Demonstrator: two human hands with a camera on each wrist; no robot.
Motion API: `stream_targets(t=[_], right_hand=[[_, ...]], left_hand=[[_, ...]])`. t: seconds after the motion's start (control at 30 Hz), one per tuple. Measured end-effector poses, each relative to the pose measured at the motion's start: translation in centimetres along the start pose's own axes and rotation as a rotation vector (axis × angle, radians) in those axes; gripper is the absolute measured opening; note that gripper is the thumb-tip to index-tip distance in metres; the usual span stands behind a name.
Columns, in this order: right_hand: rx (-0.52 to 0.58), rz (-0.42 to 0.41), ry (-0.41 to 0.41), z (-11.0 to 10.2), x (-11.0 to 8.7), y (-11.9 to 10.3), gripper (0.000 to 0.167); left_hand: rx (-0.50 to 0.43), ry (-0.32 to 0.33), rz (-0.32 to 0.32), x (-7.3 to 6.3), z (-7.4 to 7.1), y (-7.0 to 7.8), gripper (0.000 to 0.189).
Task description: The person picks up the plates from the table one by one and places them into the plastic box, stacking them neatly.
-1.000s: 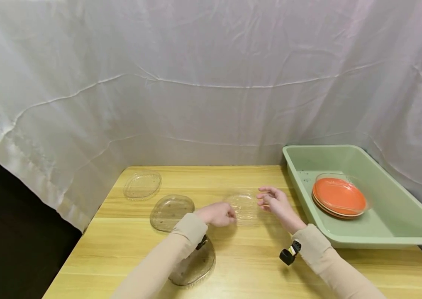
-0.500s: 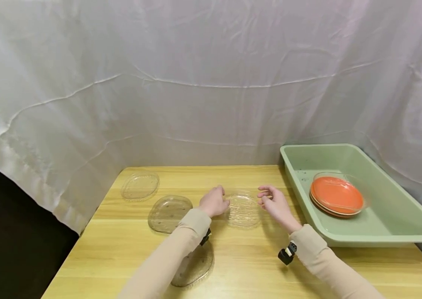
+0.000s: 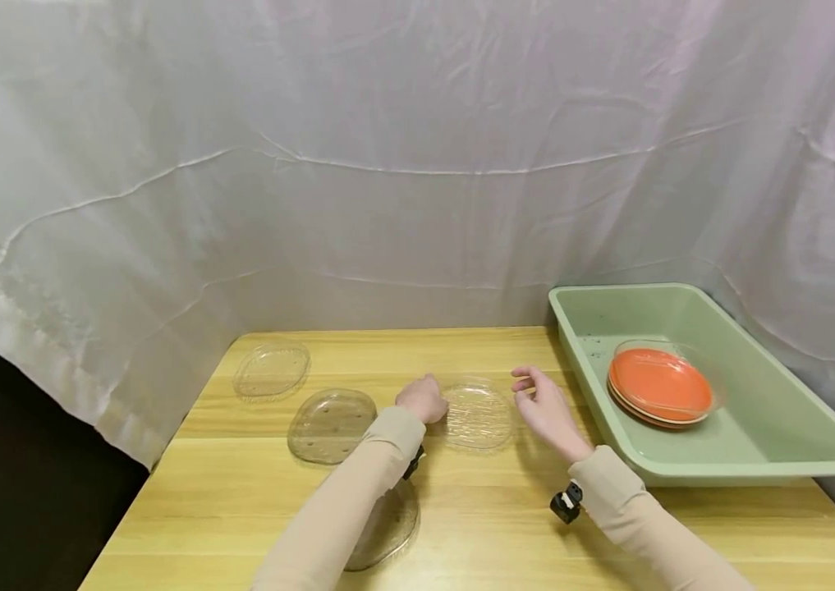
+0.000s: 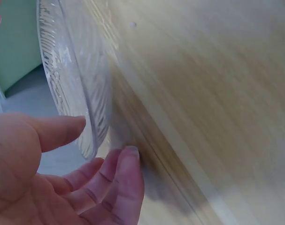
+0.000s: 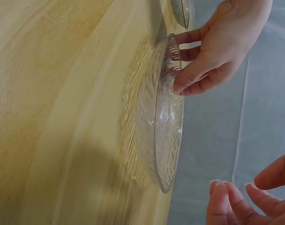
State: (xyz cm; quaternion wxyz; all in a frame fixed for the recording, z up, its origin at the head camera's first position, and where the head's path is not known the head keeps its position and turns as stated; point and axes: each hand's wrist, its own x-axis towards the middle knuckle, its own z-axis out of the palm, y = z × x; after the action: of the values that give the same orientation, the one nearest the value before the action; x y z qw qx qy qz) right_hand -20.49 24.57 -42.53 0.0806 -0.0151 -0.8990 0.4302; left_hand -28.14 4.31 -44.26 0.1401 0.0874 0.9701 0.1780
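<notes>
The person's left hand (image 3: pixel 423 400) is at the left edge of a clear plate (image 3: pixel 478 419), which has a ribbed pattern and is in the middle of the wooden table (image 3: pixel 506 517). In the left wrist view, the thumb (image 4: pixel 62 132) lies over the rim and the other fingers are bent below it, so the hand pinches the plate by this edge with only a small space between thumb and fingers. Whether the plate is a little raised from the wood, I cannot tell. The right hand (image 3: pixel 546 419) is near the opposite edge, its fingers loosely curved and apart from the thumb; it holds nothing and does not touch the plate. On the wood, to the left, there are a grey-brown plate (image 3: pixel 332 427), another grey-brown plate (image 3: pixel 391 525) partly covered by the left sleeve (image 3: pixel 339 513), and, near the far corner, a second clear plate (image 3: pixel 272 369). At the right side stands a green basin (image 3: pixel 801 410); inside it is a stack with an orange plate (image 3: pixel 659 382), and over this one lies a transparent plate (image 3: pixel 718 396). Behind the table hangs a pale, wrinkled curtain (image 3: pixel 387 230), and at its left a black area is seen.
</notes>
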Motion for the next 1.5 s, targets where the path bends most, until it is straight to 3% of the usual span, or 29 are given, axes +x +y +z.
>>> stream_targets(t=[0.23, 0.37, 0.5, 0.7, 0.87, 1.0, 1.2, 1.33, 1.5], right_hand=[[0.003, 0.008, -0.009, 0.0, 0.0, 0.1, 0.043], [0.022, 0.017, -0.018, 0.0, 0.2, 0.3, 0.042], [0.056, 0.038, -0.03, -0.1, 0.1, 0.4, 0.044], [0.118, 0.062, -0.056, 0.2, 0.1, 0.5, 0.044], [0.124, 0.05, -0.056, 0.6, 0.1, 0.7, 0.043], [0.129, 0.04, -0.07, 0.9, 0.0, 0.7, 0.045], [0.155, 0.049, -0.067, 1.1, 0.0, 0.6, 0.044], [0.251, 0.082, -0.05, 1.1, 0.2, 0.3, 0.041], [0.454, 0.172, -0.071, 1.0, 0.4, -0.3, 0.04]], left_hand=[[-0.036, -0.004, 0.012, 0.9, 0.4, -0.7, 0.008], [-0.097, -0.018, 0.028, 0.9, 0.4, -1.0, 0.04], [-0.193, -0.048, 0.045, 0.8, 0.4, -1.2, 0.051], [-0.374, -0.12, 0.074, 0.0, -0.2, -2.0, 0.025], [-0.532, -0.159, 0.089, -1.0, -0.8, -2.6, 0.04], [-0.65, -0.169, 0.085, -1.7, -1.1, -3.2, 0.034], [-0.788, -0.159, 0.137, -2.2, -1.7, -3.9, 0.035], [-0.849, -0.155, 0.176, -2.5, -2.2, -4.1, 0.039], [-0.911, -0.169, 0.184, -3.0, -2.4, -3.9, 0.038]])
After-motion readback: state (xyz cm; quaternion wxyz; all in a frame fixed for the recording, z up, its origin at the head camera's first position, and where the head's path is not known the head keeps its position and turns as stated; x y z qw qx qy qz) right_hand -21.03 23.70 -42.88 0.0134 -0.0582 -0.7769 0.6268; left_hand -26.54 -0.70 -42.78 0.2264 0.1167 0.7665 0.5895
